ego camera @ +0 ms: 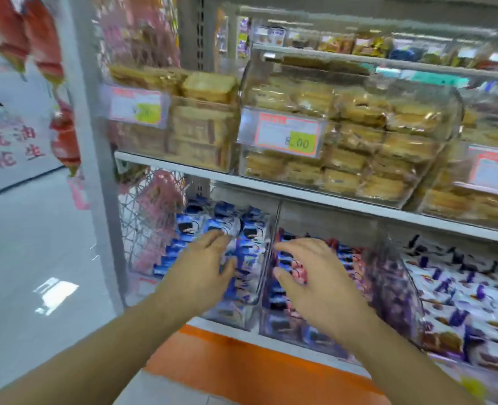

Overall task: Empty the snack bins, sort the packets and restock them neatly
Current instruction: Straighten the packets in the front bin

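Note:
Two clear plastic snack bins stand side by side on the lower shelf. The left bin (241,320) is full of blue cookie packets (221,223). The middle bin (274,328) holds blue and pink cookie packets (297,273). My left hand (204,267) reaches over the left bin, fingers spread and relaxed above the blue packets. My right hand (315,276) reaches over the middle bin, fingers loosely bent above the pink packets, thumb apart. Neither hand plainly grips a packet. The picture is blurred by motion.
A third bin of purple-and-white packets (458,302) stands to the right. The shelf above (300,194) carries clear bins of golden biscuit packs (344,135) with price tags. A grey upright post (95,141) and the shop floor (22,258) lie to the left. An orange base strip (241,366) runs below.

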Action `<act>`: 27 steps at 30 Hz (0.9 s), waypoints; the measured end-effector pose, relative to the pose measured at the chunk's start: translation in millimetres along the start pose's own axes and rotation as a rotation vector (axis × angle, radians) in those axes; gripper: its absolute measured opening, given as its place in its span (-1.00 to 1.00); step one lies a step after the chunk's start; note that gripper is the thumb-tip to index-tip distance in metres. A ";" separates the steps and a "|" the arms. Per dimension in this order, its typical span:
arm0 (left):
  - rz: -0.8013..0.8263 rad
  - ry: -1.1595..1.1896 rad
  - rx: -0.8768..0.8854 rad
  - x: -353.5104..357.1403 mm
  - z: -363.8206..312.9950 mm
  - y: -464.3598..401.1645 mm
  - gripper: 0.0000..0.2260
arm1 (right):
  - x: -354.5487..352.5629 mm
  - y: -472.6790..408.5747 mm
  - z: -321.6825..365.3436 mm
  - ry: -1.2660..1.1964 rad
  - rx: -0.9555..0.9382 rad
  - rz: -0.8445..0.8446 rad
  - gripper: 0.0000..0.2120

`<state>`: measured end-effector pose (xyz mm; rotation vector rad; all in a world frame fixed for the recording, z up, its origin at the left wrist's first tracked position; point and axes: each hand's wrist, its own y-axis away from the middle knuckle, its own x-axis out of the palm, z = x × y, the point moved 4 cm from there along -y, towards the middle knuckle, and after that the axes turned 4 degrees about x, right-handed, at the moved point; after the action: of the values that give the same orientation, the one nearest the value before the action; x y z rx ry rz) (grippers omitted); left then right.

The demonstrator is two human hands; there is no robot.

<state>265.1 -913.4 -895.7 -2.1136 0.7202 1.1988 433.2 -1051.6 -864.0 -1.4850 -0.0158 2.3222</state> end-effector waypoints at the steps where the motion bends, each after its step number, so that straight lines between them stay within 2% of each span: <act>1: 0.019 -0.020 -0.018 1.0 14.9 -9.7 -0.49 | 8.1 -19.2 8.4 0.041 -0.010 0.018 -0.55; 7: 0.180 -0.230 0.000 15.5 62.7 -65.5 -0.44 | 42.4 -121.7 11.3 0.344 0.083 0.147 -0.41; 13: 0.224 -0.282 -0.011 31.1 77.5 -70.9 -0.42 | 53.1 -150.5 6.3 0.551 0.149 0.409 -0.33; 20: 0.068 -0.270 0.064 25.3 66.6 -79.7 -0.43 | 49.2 -152.6 17.0 0.603 0.117 0.359 -0.33; 27: 0.166 -0.290 0.126 35.3 62.9 -85.0 -0.44 | 50.4 -150.2 17.5 0.708 0.188 0.494 -0.30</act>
<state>305.4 -816.5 -933.2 -1.7571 0.8243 1.4712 446.1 -892.8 -868.4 -2.3043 0.8110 1.8940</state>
